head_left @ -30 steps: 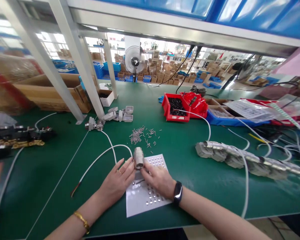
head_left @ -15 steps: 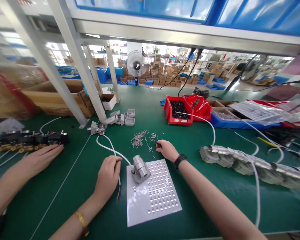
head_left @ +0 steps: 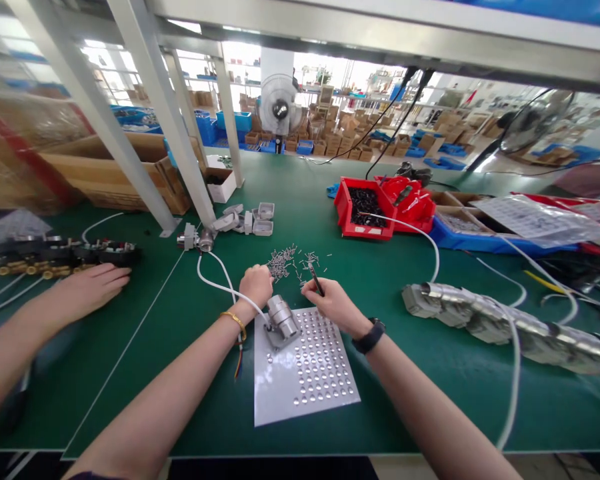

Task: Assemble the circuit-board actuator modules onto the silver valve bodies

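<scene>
Head view | left hand [head_left: 257,285]: beside the pile of screws [head_left: 280,263], fingers bunched, cannot tell whether holding any | right hand [head_left: 336,305]: fingers closed round a dark tool [head_left: 317,280] | metal fitting [head_left: 283,317]: on white sheet [head_left: 279,399], between forearms; white cable [head_left: 214,284] crosses left wrist

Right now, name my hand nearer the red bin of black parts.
Right. Your right hand is in front and left of the red bin; your left hand is farther left, beside the screws.
</scene>
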{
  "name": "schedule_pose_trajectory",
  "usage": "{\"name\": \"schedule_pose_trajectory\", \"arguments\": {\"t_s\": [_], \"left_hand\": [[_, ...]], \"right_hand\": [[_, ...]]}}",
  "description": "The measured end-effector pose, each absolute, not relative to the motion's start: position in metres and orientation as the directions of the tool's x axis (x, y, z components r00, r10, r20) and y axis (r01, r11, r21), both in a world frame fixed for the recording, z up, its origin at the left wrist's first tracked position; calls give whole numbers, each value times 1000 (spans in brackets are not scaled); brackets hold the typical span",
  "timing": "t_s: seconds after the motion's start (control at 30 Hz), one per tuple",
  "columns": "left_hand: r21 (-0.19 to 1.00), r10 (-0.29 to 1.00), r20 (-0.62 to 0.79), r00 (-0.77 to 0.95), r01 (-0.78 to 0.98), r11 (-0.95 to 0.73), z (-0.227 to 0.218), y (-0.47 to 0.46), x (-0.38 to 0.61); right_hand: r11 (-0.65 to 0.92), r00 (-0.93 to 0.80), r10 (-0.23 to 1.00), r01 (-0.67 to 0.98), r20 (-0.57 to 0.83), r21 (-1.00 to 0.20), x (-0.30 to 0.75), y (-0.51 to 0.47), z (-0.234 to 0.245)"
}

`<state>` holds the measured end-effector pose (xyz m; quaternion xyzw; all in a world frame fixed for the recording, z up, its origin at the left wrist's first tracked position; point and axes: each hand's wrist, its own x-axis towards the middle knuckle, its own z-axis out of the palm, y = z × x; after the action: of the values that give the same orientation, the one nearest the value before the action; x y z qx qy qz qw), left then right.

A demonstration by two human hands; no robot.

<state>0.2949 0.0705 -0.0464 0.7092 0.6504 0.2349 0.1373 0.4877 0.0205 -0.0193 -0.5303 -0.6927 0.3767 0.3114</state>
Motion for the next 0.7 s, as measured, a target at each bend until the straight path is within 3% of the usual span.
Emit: {"name": "schedule_pose_trajectory", "arguments": {"t_s": [0.17,0.33,0.43,0.53,0.7], "left_hand": [[656,983,181,36,740,-148,-47,58,280],[832,990,127,-53,550,-77,-42,2,261],[963,993,-10,-120,268,42,-44,-32,262],[991,974,-132,-185,-21,130,-52,-49,270],[980,981,-85,-175,161,114,-56,-56,278]], "right_hand": [[50,-364,926,379,-100,-924,469,17,-25],[81,-388,920,347,-64,-934,467,22,-25],[98,-382,923,360,-51,-928,466,23,-27],[112,-369,929,366,-34,-924,465,23,-28],[159,-361,933,369,17,-916,462,22,-26]]}}
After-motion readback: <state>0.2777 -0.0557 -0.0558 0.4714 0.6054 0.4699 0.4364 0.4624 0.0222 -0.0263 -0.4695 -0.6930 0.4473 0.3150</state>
